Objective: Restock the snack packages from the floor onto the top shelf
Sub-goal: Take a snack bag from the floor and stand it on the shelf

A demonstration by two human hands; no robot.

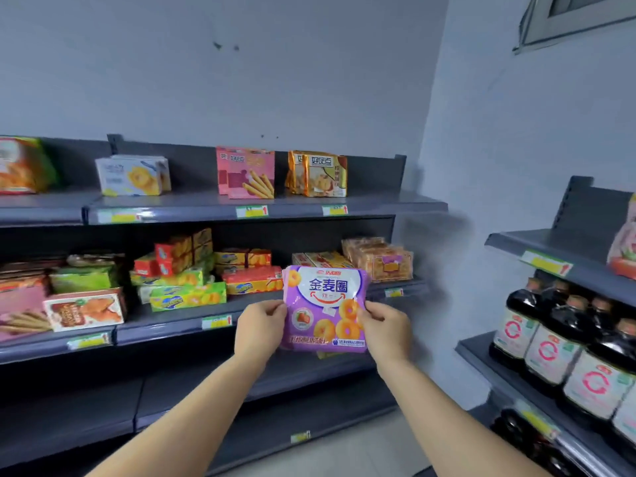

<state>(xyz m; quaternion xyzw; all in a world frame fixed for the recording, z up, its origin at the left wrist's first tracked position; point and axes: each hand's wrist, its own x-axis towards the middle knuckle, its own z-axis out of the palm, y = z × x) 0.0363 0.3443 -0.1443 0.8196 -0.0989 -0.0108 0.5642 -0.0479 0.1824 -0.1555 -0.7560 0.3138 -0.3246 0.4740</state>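
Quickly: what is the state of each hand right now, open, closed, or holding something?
Left hand: grips the left edge of the purple snack package.
Right hand: grips the right edge of the same package.

The only view comes from a wide-angle camera worn on the person's head, close in front of a grey shelving unit [241, 339]. It faces forward and slightly down, toward the room corner where the back wall [241, 80] meets the side wall [516, 132]. The lens sits a little above the top shelf [378, 199], so that shelf's upper surface shows. The left forearm [192, 407] and right forearm [447, 407] enter from the bottom edge and meet at the purple snack package [325, 308], just below frame centre. A side rack [516, 241] with dark bottles [550, 339] runs along the right edge, and a strip of floor [361, 449] shows low down.
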